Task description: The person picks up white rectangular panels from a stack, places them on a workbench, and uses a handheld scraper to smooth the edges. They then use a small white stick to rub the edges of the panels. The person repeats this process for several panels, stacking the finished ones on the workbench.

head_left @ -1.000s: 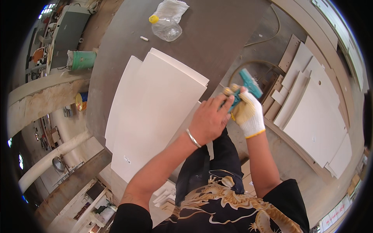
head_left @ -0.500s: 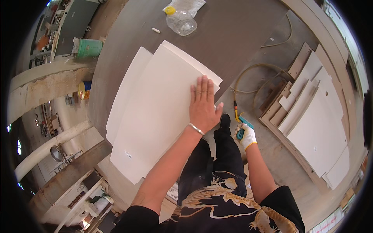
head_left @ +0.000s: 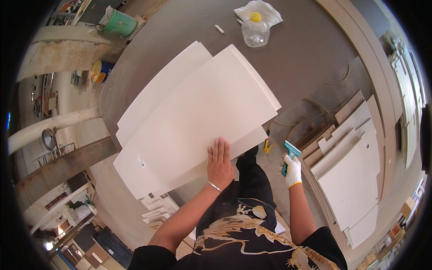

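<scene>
My left hand (head_left: 220,159), bare and with a silver bracelet at the wrist, lies flat with fingers out on the near edge of a white panel (head_left: 202,108). The panel rests over another white panel (head_left: 166,76), whose curved edge sticks out on the left. Under the near right edge, part of a further pale sheet (head_left: 247,141) shows. Off to the right of the panels, my right hand (head_left: 292,171) wears a white knit glove. Its fingers are closed round the handle of a teal scraper (head_left: 291,149), the flat head pointing up and away from me.
A clear plastic bottle (head_left: 255,35) with a yellow cap, a white cloth (head_left: 272,13) and a small white stick (head_left: 219,29) lie on the dark table (head_left: 306,49). A hose with a yellow nozzle (head_left: 268,146) is near my feet. Stacked panels (head_left: 351,180) stand at the right.
My left hand has slid from the panel's right edge to its near edge. The top panel has turned and shifted rightward over the lower one. My right hand still holds the scraper, now apart from the nozzle.
</scene>
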`<action>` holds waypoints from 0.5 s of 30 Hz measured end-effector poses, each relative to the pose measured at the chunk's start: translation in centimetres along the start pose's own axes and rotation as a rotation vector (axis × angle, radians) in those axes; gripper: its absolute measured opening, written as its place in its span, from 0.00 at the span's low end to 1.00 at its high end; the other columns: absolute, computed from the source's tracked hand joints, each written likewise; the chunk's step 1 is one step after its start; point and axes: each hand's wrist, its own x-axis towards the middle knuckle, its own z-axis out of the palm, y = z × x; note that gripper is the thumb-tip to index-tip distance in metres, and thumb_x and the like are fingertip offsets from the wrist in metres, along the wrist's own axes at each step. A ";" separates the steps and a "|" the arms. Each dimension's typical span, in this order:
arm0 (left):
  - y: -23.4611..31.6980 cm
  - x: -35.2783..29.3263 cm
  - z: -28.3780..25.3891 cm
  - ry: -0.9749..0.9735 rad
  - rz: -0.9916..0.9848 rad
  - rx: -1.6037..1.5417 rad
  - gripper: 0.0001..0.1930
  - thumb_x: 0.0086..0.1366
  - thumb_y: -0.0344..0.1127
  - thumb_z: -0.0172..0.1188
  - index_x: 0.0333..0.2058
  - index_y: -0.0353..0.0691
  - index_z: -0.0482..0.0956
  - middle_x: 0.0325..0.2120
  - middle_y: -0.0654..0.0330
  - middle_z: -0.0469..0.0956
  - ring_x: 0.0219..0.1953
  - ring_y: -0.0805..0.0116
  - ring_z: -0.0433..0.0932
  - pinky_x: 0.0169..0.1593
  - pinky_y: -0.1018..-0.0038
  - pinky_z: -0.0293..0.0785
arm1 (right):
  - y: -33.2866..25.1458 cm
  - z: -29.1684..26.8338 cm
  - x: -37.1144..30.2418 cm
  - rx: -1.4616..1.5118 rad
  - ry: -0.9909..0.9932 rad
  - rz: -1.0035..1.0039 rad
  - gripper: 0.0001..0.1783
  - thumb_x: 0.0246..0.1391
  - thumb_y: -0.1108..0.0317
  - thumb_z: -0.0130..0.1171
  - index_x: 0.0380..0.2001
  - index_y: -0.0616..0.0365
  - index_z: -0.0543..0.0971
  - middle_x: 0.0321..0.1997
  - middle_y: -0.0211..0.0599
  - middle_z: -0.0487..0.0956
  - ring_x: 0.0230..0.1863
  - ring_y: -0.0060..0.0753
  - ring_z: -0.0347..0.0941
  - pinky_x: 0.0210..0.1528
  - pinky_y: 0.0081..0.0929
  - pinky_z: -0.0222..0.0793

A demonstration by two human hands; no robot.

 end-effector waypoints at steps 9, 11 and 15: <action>-2.1 -6.8 0.2 0.026 -0.039 -0.087 0.40 0.57 0.27 0.54 0.70 0.27 0.57 0.74 0.43 0.54 0.78 0.45 0.49 0.77 0.44 0.42 | -4.6 5.4 -1.8 0.219 -0.056 0.099 0.08 0.62 0.57 0.56 0.38 0.47 0.77 0.23 0.25 0.71 0.18 0.24 0.61 0.22 0.26 0.53; -2.4 -7.4 0.1 0.040 -0.036 -0.088 0.39 0.57 0.26 0.54 0.70 0.27 0.58 0.74 0.44 0.55 0.78 0.46 0.49 0.77 0.44 0.43 | -4.7 5.9 -2.7 0.263 -0.142 0.101 0.09 0.62 0.57 0.55 0.38 0.48 0.77 0.23 0.25 0.71 0.18 0.24 0.60 0.22 0.26 0.52; -4.0 -9.8 -0.3 0.084 -0.093 -0.104 0.39 0.59 0.28 0.54 0.71 0.31 0.58 0.75 0.48 0.53 0.78 0.50 0.49 0.77 0.45 0.43 | -2.8 5.8 -5.2 0.200 -0.099 0.126 0.12 0.61 0.55 0.51 0.42 0.46 0.77 0.23 0.26 0.70 0.18 0.26 0.60 0.22 0.28 0.53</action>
